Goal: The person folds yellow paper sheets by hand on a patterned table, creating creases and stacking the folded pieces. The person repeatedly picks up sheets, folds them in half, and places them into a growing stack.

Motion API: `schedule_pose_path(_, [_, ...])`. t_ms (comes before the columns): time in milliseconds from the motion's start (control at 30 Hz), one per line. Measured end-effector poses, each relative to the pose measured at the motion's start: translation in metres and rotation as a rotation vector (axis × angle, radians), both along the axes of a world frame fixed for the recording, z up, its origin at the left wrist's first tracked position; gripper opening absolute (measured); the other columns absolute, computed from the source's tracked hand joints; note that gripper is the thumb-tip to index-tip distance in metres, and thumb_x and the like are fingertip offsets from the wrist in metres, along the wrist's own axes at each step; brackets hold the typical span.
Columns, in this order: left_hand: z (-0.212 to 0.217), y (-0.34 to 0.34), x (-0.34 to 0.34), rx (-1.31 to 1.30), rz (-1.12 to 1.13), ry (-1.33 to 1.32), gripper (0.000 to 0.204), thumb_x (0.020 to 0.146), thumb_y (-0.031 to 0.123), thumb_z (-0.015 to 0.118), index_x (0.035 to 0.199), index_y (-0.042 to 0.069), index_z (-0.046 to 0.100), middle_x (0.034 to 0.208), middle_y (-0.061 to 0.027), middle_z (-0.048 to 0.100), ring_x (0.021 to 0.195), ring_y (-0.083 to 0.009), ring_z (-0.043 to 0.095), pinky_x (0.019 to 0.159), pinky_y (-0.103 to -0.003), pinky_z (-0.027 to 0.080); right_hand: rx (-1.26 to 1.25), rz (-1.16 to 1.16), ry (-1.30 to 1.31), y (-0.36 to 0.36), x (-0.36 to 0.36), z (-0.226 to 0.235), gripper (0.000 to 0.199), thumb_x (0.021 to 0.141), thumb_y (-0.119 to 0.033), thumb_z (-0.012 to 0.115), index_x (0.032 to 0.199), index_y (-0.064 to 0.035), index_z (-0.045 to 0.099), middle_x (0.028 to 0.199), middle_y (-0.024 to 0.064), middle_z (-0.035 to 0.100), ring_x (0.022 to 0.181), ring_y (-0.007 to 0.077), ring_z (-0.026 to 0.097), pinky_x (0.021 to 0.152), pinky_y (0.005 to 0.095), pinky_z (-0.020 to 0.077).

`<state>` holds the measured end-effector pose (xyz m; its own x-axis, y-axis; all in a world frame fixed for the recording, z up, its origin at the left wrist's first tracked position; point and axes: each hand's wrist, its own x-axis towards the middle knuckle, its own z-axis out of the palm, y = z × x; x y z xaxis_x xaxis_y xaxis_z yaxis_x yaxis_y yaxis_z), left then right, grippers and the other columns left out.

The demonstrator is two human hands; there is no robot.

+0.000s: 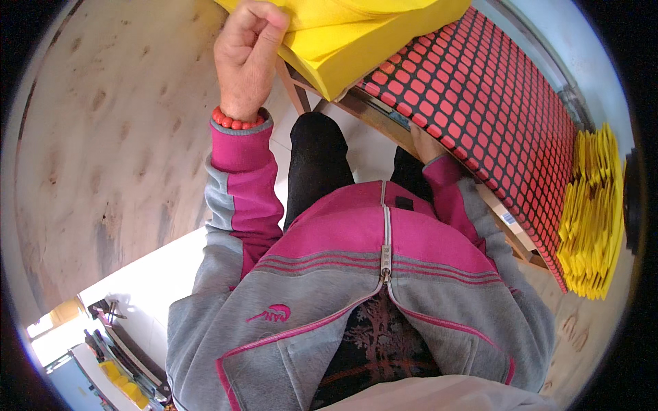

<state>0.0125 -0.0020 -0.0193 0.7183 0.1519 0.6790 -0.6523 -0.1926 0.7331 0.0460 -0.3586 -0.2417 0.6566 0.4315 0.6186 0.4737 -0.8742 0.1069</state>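
My left hand (pixel 250 58), with a red bead bracelet at its wrist, is at the top, left of centre. Its fingers are curled, with the thumb pressed against them at the edge of a yellow folded cloth piece (pixel 343 42). That cloth has crisp creases and overhangs the near corner of a table covered in a red-and-black patterned cloth (pixel 480 89). Part of my right hand (pixel 426 145) shows low at the table's near edge, partly under it. The table hides its fingers, so I cannot tell what it touches.
A stack of folded yellow pieces (pixel 591 219) lies at the table's right end. A large wooden board (pixel 110 137) fills the left side. Wooden table legs (pixel 295 89) stand beyond my knees. More yellow items (pixel 123 385) lie among dark objects at lower left.
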Motion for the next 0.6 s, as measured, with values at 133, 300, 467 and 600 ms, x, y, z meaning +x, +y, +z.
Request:
schedule_pose_path(133, [0.011,-0.002,-0.008,0.178,-0.089,-0.022,0.018,0.103,0.003,0.054,0.106,0.003,0.072,0.101,-0.0001,0.070,0.095,-0.0099,0.062,0.087,-0.023,0.047,-0.037,0.053,0.312,0.019,-0.039,0.059,0.036,0.091,-0.022,0.072,0.119,-0.0012,0.063,0.110,0.0178,0.067,0.102,0.0375,0.065,0.086,0.0469,0.0532])
schedule_pose_path(300, [0.018,-0.001,-0.011,0.221,-0.152,0.005,0.018,0.099,0.001,0.057,0.106,0.003,0.073,0.098,0.0005,0.070,0.094,-0.0087,0.063,0.084,-0.023,0.048,0.094,0.766,0.774,0.039,-0.080,0.173,0.016,0.090,-0.017,0.069,0.099,-0.0077,0.061,0.096,0.0121,0.065,0.087,0.0339,0.067,0.074,0.0423,0.0544])
schedule_pose_path(467, [0.013,0.003,-0.010,0.252,-0.170,0.055,0.020,0.099,-0.003,0.054,0.107,-0.001,0.073,0.111,-0.0053,0.069,0.104,-0.0139,0.063,0.094,-0.027,0.047,0.288,0.837,0.362,0.077,-0.062,0.267,0.021,0.082,-0.005,0.078,0.100,-0.0037,0.067,0.104,0.0117,0.071,0.090,0.0272,0.070,0.077,0.0372,0.0559])
schedule_pose_path(600, [0.009,0.012,-0.007,0.219,-0.157,0.069,0.021,0.099,-0.003,0.053,0.106,-0.001,0.073,0.109,-0.0045,0.070,0.104,-0.0129,0.062,0.094,-0.027,0.047,0.317,0.825,0.204,0.107,-0.039,0.293,0.022,0.084,-0.005,0.076,0.105,-0.0023,0.068,0.108,0.0121,0.071,0.094,0.0288,0.069,0.078,0.0367,0.0561])
